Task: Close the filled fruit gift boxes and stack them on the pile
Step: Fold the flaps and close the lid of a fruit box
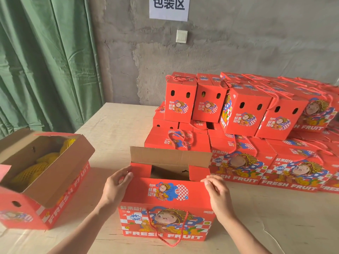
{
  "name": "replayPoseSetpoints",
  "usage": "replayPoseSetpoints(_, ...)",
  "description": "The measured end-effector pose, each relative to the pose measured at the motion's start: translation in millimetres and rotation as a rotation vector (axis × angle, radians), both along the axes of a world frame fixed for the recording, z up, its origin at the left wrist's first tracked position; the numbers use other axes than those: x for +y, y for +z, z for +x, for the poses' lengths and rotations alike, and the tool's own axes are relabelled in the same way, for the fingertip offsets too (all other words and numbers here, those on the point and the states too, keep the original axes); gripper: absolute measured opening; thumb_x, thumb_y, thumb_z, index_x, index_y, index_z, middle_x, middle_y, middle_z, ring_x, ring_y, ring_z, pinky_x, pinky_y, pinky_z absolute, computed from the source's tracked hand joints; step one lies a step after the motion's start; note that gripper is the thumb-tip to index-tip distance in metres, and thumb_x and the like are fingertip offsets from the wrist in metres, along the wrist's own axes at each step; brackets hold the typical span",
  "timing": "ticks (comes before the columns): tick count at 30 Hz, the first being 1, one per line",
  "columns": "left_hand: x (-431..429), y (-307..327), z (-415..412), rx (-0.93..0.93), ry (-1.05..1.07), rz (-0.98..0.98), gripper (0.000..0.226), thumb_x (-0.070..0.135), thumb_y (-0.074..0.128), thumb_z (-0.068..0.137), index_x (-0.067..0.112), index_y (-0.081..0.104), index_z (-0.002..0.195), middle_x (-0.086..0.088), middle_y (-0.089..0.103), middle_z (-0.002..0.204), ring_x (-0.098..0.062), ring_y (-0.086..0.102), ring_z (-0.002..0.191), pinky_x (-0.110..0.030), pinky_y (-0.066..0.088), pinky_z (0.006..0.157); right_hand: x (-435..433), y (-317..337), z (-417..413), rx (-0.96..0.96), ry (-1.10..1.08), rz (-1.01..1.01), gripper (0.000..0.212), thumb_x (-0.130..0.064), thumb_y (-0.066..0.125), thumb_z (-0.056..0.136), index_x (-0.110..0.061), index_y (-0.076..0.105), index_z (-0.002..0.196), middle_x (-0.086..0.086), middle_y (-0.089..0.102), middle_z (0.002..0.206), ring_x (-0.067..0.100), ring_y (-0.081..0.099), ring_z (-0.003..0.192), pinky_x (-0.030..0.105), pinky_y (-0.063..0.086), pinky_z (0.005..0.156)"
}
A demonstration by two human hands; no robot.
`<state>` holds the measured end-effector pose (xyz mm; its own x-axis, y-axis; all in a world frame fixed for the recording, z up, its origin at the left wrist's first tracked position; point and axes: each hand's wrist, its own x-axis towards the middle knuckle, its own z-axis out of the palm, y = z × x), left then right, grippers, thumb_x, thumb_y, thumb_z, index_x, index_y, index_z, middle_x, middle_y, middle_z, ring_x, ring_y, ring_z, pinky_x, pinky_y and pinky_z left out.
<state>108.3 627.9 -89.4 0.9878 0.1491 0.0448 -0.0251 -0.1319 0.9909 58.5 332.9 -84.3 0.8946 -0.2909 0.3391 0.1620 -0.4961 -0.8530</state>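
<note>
**Item 1. Box** (165, 222): red printed gift carton, upright on the bench (113, 125), directly between the two sets of fingers. The front flap (165, 191) is folded down over the top. The rear flap (170, 156) stands up, brown side showing, with a dark gap open between the two. A red cord (166, 235) hangs down the front face, below the fingers.

**Item 2. Left hand** (115, 187): at the box's top left corner. Its fingers (128, 176) are curled with the thumb above them, pinching the left end of the box top.

**Item 3. Right hand** (218, 195): at the box's top right corner. Its fingers (208, 180) are bent over the right end of the front flap, gripping it.

**Item 4. Open box** (60, 197): on the bench, well to the left of the left fingers, with its flaps spread. It holds fruit (36, 167) in yellow foam netting.

**Item 5. Pile** (256, 125): closed red boxes in layers, beyond and to the right of the right fingers. The lower row lies close behind the raised rear flap. The upper boxes show their ends, each with two oval holes.

**Item 6. Surroundings:** a green curtain (45, 61) hangs far beyond the left fingers. A grey wall (238, 43) carries a white paper sign (168, 8) and a switch (181, 36).
</note>
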Motion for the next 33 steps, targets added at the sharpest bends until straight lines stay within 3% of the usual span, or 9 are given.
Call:
replayPoseSetpoints(7,-0.6,5.0,0.7,0.032,0.003,-0.047,0.012,0.015,0.060,0.092,0.023,0.068,0.095,0.001,0.069,0.101,-0.020,0.067,0.076,-0.024,0.053,0.049,0.7,0.4,-2.0,-0.044,-0.043,-0.009,0.015,0.004,0.059,0.088,-0.008,0.064,0.096,-0.002,0.063,0.096,0.006,0.057,0.096,0.002,0.038,0.081)
replayPoseSetpoints(17,-7.1,11.3,10.8,0.068,-0.002,0.079,0.023,0.002,0.051,0.093,0.018,0.064,0.083,-0.005,0.054,0.111,-0.010,0.055,0.084,-0.016,0.044,0.053,-5.7,12.5,8.0,-0.006,-0.028,-0.221,0.018,0.007,0.056,0.087,0.001,0.073,0.088,0.005,0.061,0.083,0.012,0.056,0.073,0.007,0.038,0.065)
replayPoseSetpoints(21,-2.3,8.7,14.3,0.194,-0.077,-0.060,0.019,0.007,0.046,0.098,0.015,0.061,0.107,-0.004,0.047,0.120,-0.010,0.057,0.083,-0.022,0.048,0.055,-6.9,11.9,12.2,0.086,-0.017,-0.153,0.024,0.005,0.057,0.086,-0.004,0.069,0.105,0.003,0.056,0.097,0.015,0.054,0.093,0.008,0.036,0.079)
replayPoseSetpoints(25,-1.0,9.9,13.9,0.332,-0.192,-0.171,0.029,0.008,0.037,0.101,0.025,0.055,0.117,-0.012,0.066,0.092,-0.017,0.068,0.058,-0.026,0.051,0.046,-4.5,3.6,13.1,0.160,-0.054,0.029,0.032,0.003,0.057,0.086,-0.012,0.057,0.115,0.002,0.054,0.121,0.013,0.048,0.112,0.020,0.034,0.095)
replayPoseSetpoints(28,-4.2,10.2,18.7,0.338,-0.148,-0.100,0.031,0.005,0.039,0.100,0.024,0.053,0.120,-0.011,0.065,0.094,-0.019,0.068,0.062,-0.027,0.051,0.047,-5.1,7.2,18.7,0.250,-0.033,0.184,0.041,0.005,0.055,0.086,-0.015,0.051,0.122,0.002,0.051,0.131,0.002,0.056,0.095,0.008,0.043,0.068)
replayPoseSetpoints(29,-5.6,11.6,20.0,0.328,-0.117,-0.069,0.032,0.002,0.040,0.098,0.022,0.053,0.120,-0.010,0.064,0.096,-0.019,0.067,0.063,-0.027,0.051,0.046,-5.6,9.5,22.6,0.281,-0.023,0.229,0.050,0.007,0.053,0.085,-0.015,0.046,0.128,0.004,0.048,0.136,-0.001,0.031,0.118,0.010,0.044,0.060)
replayPoseSetpoints(30,-7.2,13.3,21.2,0.315,-0.087,-0.047,0.034,-0.001,0.041,0.096,0.019,0.053,0.120,-0.008,0.063,0.098,-0.018,0.066,0.064,-0.026,0.050,0.045,-6.0,12.2,27.4,0.313,-0.001,0.265,0.061,0.011,0.051,0.084,-0.017,0.038,0.136,0.004,0.042,0.143,-0.001,0.041,0.093,0.010,0.045,0.059)
replayPoseSetpoints(31,-8.8,14.9,21.7,0.303,-0.060,-0.036,0.035,-0.005,0.042,0.094,0.017,0.052,0.119,-0.008,0.062,0.104,-0.017,0.065,0.064,-0.024,0.050,0.043,-5.5,15.0,32.3,0.342,0.035,0.293,0.072,0.013,0.048,0.083,-0.019,0.028,0.144,0.003,0.033,0.150,0.015,0.044,0.126,0.009,0.044,0.065)
replayPoseSetpoints(33,-10.4,17.1,21.3,0.282,-0.038,-0.053,0.040,-0.010,0.041,0.091,0.015,0.048,0.122,-0.011,0.058,0.119,-0.016,0.064,0.064,-0.022,0.049,0.040,-4.9,18.7,38.6,0.385,0.103,0.312,0.086,0.017,0.044,0.082,-0.025,0.012,0.151,0.001,0.017,0.157,0.016,0.021,0.142,0.019,0.037,0.090)
